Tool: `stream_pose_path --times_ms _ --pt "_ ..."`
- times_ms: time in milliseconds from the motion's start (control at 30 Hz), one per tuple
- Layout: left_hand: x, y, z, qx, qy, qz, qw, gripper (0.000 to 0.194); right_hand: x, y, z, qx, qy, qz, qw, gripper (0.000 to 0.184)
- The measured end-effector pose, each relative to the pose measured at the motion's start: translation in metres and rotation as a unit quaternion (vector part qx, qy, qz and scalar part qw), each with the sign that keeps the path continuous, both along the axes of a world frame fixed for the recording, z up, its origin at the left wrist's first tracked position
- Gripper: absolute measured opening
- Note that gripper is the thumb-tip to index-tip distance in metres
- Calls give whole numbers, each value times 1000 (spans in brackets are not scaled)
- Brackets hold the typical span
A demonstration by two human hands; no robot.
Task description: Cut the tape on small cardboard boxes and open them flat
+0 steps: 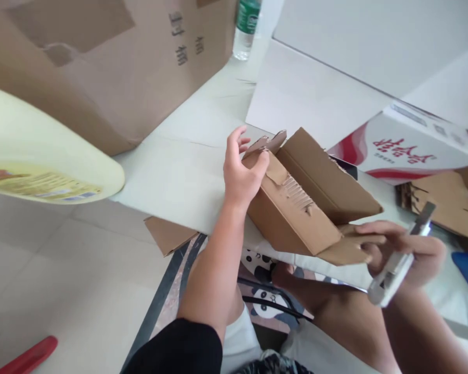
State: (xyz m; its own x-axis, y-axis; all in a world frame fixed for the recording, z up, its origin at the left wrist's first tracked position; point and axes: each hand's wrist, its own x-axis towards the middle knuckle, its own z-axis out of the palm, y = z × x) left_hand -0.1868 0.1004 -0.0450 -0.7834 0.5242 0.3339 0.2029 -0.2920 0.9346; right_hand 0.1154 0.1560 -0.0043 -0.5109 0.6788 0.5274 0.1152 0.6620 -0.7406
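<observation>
A torn brown cardboard box (296, 208) lies tilted on the white table (187, 171), its flaps ragged. My left hand (242, 166) grips its upper left corner, thumb pressed on a flap and fingers curled behind. My right hand (405, 254) is closed round a white utility knife (398, 265) whose blade end points up and to the right. The right forefinger stretches along the box's lower right flap and touches it.
A large brown carton (113, 62) stands at the back left, a water bottle (246, 26) behind it. A white and red printed box (405, 148) and torn cardboard (444, 200) lie at right. A pale yellow container (35, 150) looms near left. Cardboard scrap (167, 234) and something red (27, 356) lie on the tiled floor.
</observation>
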Motion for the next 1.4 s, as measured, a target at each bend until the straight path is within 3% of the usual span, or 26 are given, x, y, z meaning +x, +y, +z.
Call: stream_pose_path --times_ms 67,167,300,433,567,700,833,967,1133,1267,1400 --pt "13 8 1 -18 2 -42 999 38 4 1 -4 60 80 -44 994 27" --pt "28 19 2 -23 -8 -66 998 23 -3 11 -9 155 189 -121 962 47" --pt "40 35 -4 10 -38 -74 996 23 -2 21 -18 58 206 -154 965 34" --pt "46 49 -12 37 -49 -94 994 35 7 20 -28 -2 218 -88 972 33" --pt "48 58 -16 36 -60 -123 990 41 8 21 -28 1 242 41 969 37" --pt "48 63 -18 38 -47 -137 989 41 12 16 -29 -56 179 134 973 31" --pt "47 66 -21 54 -32 -143 988 42 20 4 -38 -139 160 175 962 31" --pt "45 65 -23 47 -26 -156 986 46 26 -2 -44 -136 180 187 956 53" --pt "50 62 -20 33 -23 -154 987 51 24 -4 -47 -104 144 135 975 45" --pt "58 59 -11 28 -23 -163 986 55 15 -1 -51 -23 157 68 985 38" --pt "63 53 1 16 35 -152 988 52 7 -1 -53 13 151 29 988 42"
